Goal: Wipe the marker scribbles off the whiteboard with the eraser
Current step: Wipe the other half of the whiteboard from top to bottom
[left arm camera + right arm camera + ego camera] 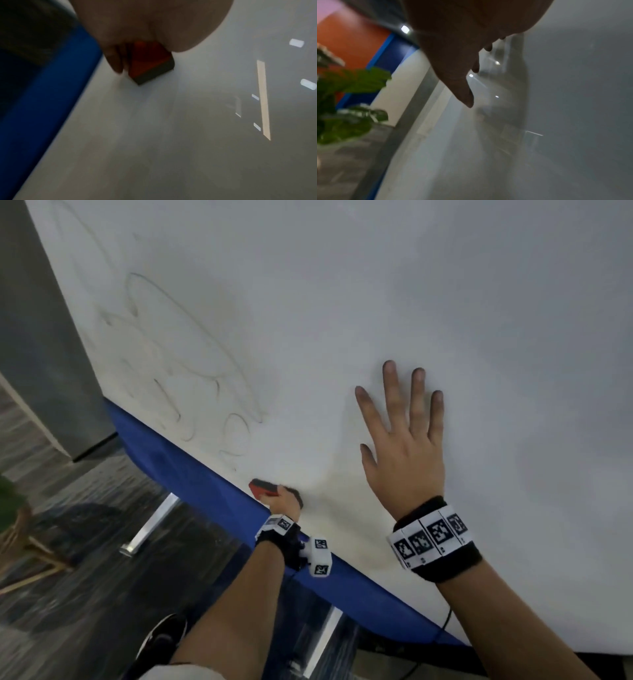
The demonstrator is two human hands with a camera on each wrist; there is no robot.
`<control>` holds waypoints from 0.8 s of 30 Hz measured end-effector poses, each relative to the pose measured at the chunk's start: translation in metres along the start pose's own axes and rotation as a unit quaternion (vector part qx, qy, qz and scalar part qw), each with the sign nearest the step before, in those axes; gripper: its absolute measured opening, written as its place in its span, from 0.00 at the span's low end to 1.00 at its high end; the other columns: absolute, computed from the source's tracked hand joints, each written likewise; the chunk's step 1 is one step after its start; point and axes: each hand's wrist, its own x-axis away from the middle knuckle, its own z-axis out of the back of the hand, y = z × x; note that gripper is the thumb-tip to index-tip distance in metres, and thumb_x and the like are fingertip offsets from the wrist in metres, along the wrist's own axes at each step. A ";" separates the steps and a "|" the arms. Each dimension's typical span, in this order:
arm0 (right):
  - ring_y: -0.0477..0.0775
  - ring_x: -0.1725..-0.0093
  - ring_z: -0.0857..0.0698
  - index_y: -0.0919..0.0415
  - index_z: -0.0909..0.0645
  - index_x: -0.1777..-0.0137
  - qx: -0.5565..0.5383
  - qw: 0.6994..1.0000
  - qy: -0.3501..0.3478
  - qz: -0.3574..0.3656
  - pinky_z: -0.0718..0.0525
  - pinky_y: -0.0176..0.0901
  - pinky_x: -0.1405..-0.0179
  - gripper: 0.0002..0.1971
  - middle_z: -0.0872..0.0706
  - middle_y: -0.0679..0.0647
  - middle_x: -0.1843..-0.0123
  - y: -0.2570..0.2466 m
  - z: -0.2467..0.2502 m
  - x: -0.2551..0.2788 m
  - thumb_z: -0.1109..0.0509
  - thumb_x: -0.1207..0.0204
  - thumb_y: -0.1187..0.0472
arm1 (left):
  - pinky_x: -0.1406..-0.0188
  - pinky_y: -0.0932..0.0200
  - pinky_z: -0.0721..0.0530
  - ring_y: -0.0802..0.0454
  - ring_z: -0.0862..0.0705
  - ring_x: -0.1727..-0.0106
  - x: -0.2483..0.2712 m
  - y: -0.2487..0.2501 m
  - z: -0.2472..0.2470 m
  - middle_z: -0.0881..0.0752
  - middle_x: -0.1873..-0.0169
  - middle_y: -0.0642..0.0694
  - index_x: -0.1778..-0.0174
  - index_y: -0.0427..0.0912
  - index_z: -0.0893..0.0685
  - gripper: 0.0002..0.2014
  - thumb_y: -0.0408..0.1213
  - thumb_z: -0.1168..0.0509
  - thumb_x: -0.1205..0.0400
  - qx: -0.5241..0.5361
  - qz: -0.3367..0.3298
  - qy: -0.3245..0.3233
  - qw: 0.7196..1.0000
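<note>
The whiteboard [376,302] fills most of the head view, with faint grey marker scribbles [191,378] on its left part. My left hand [287,501] grips a red eraser [263,487] with a dark felt base, pressed on the board just above its blue lower edge [191,470]. In the left wrist view the eraser [149,62] sits between my fingers [115,59] and the palm, felt side against the board [171,135]. My right hand [400,440] lies flat on the board with fingers spread and holds nothing. Its thumb [464,94] shows in the right wrist view.
A grey pillar [44,337] stands left of the board. Below are a dark floor, metal stand legs [150,525], my shoe [161,642] and a cable [442,628]. A green plant [347,102] and an orange wall [351,40] appear in the right wrist view.
</note>
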 end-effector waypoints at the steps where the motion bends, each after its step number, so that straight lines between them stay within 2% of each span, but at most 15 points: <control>1: 0.70 0.11 0.59 0.51 0.48 0.09 0.019 1.000 -0.008 0.006 0.68 0.65 0.13 0.46 0.56 0.60 0.08 0.001 -0.005 0.003 0.25 0.22 0.54 | 0.36 0.45 0.13 0.31 0.18 0.28 -0.022 -0.015 0.008 0.25 0.22 0.29 0.13 0.34 0.40 0.29 0.43 0.46 0.09 -0.012 0.054 -0.032 0.998; 3: 0.69 0.12 0.61 0.51 0.50 0.09 0.040 0.999 -0.005 0.009 0.68 0.65 0.13 0.47 0.56 0.60 0.08 0.000 -0.012 0.006 0.25 0.22 0.52 | 0.43 0.51 0.12 0.35 0.17 0.27 -0.055 -0.031 0.012 0.25 0.21 0.33 0.14 0.33 0.38 0.28 0.41 0.46 0.09 -0.006 0.100 -0.068 0.993; 5: 0.70 0.12 0.61 0.51 0.49 0.09 0.049 0.999 0.002 0.005 0.68 0.66 0.14 0.48 0.56 0.61 0.08 -0.005 -0.016 0.006 0.25 0.22 0.49 | 0.34 0.52 0.17 0.36 0.22 0.22 -0.026 -0.011 0.014 0.29 0.18 0.32 0.12 0.31 0.43 0.29 0.37 0.45 0.09 -0.023 0.078 -0.052 0.995; 7: 0.70 0.13 0.62 0.50 0.49 0.09 0.050 0.999 0.005 0.000 0.69 0.66 0.14 0.48 0.57 0.61 0.09 -0.008 -0.017 0.006 0.24 0.23 0.47 | 0.24 0.56 0.32 0.34 0.30 0.17 0.006 0.010 0.011 0.34 0.16 0.30 0.12 0.29 0.47 0.30 0.35 0.44 0.07 0.000 -0.012 0.048 0.999; 8: 0.70 0.13 0.62 0.50 0.49 0.09 0.049 0.999 0.005 -0.004 0.70 0.66 0.15 0.48 0.58 0.61 0.09 -0.009 -0.018 0.005 0.24 0.23 0.46 | 0.22 0.58 0.35 0.34 0.31 0.16 0.026 0.025 0.010 0.34 0.16 0.31 0.11 0.29 0.47 0.31 0.36 0.43 0.07 0.023 -0.083 0.075 0.993; 9: 0.70 0.13 0.62 0.50 0.49 0.09 0.049 0.999 0.004 -0.009 0.71 0.66 0.15 0.48 0.58 0.61 0.10 -0.009 -0.019 0.004 0.24 0.23 0.46 | 0.21 0.58 0.33 0.35 0.30 0.16 0.040 0.036 0.011 0.31 0.17 0.33 0.11 0.31 0.46 0.32 0.38 0.42 0.07 0.033 -0.167 0.066 0.983; 11: 0.70 0.13 0.62 0.50 0.49 0.09 0.050 0.999 0.003 -0.015 0.72 0.66 0.15 0.48 0.59 0.61 0.10 -0.010 -0.021 0.004 0.24 0.23 0.45 | 0.22 0.69 0.31 0.52 0.28 0.19 0.055 0.053 0.014 0.28 0.20 0.48 0.10 0.37 0.43 0.33 0.43 0.38 0.09 0.005 -0.316 0.032 0.948; 12: 0.70 0.13 0.62 0.49 0.49 0.09 0.049 0.999 0.004 -0.017 0.71 0.66 0.15 0.48 0.58 0.61 0.10 -0.011 -0.021 0.003 0.24 0.23 0.44 | 0.26 0.76 0.34 0.61 0.29 0.24 0.056 0.062 0.017 0.28 0.25 0.55 0.10 0.40 0.42 0.33 0.44 0.37 0.10 -0.013 -0.366 0.026 0.930; 14: 0.70 0.13 0.62 0.49 0.48 0.09 0.045 0.999 0.007 -0.019 0.71 0.66 0.15 0.48 0.58 0.61 0.10 -0.013 -0.022 0.003 0.24 0.23 0.45 | 0.29 0.79 0.36 0.67 0.32 0.29 0.051 0.075 0.017 0.30 0.31 0.60 0.11 0.42 0.40 0.34 0.46 0.36 0.10 -0.035 -0.406 0.035 0.913; 16: 0.71 0.13 0.61 0.50 0.47 0.09 0.039 0.999 0.008 -0.022 0.70 0.67 0.14 0.48 0.58 0.61 0.09 -0.014 -0.021 0.003 0.23 0.24 0.46 | 0.26 0.72 0.33 0.64 0.31 0.27 0.028 0.070 0.022 0.29 0.27 0.57 0.11 0.40 0.40 0.33 0.45 0.37 0.10 -0.026 -0.361 0.058 0.930; 18: 0.71 0.13 0.61 0.50 0.47 0.09 0.034 0.999 0.010 -0.023 0.70 0.67 0.14 0.48 0.58 0.61 0.09 -0.015 -0.021 0.003 0.23 0.23 0.46 | 0.20 0.56 0.28 0.52 0.26 0.25 -0.020 0.039 0.031 0.26 0.22 0.48 0.11 0.39 0.41 0.34 0.46 0.37 0.11 -0.022 -0.226 0.040 0.973; 19: 0.70 0.13 0.62 0.50 0.47 0.09 0.032 0.999 0.010 -0.024 0.70 0.67 0.14 0.48 0.58 0.61 0.09 -0.016 -0.022 0.004 0.23 0.23 0.46 | 0.20 0.49 0.26 0.46 0.23 0.26 -0.051 0.016 0.039 0.25 0.23 0.46 0.11 0.38 0.41 0.36 0.48 0.37 0.12 -0.017 -0.124 0.014 0.992; 21: 0.70 0.12 0.63 0.50 0.47 0.09 0.030 0.999 0.013 -0.027 0.71 0.66 0.15 0.47 0.59 0.61 0.09 -0.017 -0.025 0.005 0.24 0.22 0.45 | 0.20 0.43 0.26 0.35 0.22 0.24 -0.100 -0.024 0.043 0.24 0.22 0.34 0.12 0.36 0.39 0.39 0.52 0.35 0.15 0.009 -0.006 0.008 1.000; 23: 0.70 0.12 0.63 0.50 0.47 0.09 0.029 0.999 0.017 -0.027 0.71 0.66 0.15 0.47 0.59 0.61 0.09 -0.018 -0.028 0.003 0.25 0.21 0.44 | 0.19 0.41 0.27 0.30 0.23 0.24 -0.091 -0.015 0.040 0.25 0.21 0.31 0.13 0.36 0.38 0.41 0.58 0.36 0.16 0.000 -0.007 -0.002 1.000; 24: 0.70 0.12 0.63 0.50 0.47 0.09 0.030 0.999 0.016 -0.028 0.71 0.66 0.15 0.47 0.59 0.61 0.09 -0.018 -0.029 0.002 0.25 0.21 0.44 | 0.19 0.43 0.28 0.30 0.24 0.23 -0.074 0.007 0.037 0.26 0.21 0.31 0.12 0.36 0.39 0.38 0.54 0.37 0.13 0.003 -0.043 0.012 0.999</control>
